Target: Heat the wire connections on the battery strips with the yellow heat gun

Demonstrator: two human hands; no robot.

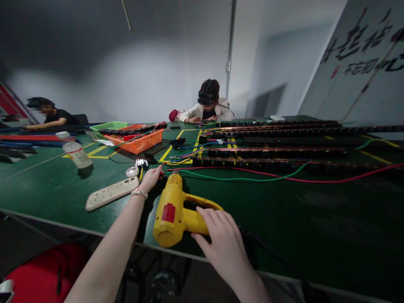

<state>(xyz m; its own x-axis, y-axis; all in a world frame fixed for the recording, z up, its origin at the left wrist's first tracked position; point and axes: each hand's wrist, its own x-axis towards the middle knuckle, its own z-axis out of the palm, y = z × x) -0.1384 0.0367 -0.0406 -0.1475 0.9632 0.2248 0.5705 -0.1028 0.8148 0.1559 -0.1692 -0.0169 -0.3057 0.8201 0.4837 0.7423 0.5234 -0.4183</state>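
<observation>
Right hand (pixel 222 229) has our heat gun (pixel 168 214) by the handle (pixel 193 221), at the table's (pixel 284 210) near edge. Left hand (pixel 151 179) is by the red wire's (pixel 328 182) end; can't tell if it's gripping. We'd call this gun handling; lifting would need a firmer hold.

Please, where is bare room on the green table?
The tabletop looks bare between the red wire and the black cord, also left of the phone, in front of the bottle. Crowded: around the left hand and black strips.
</observation>
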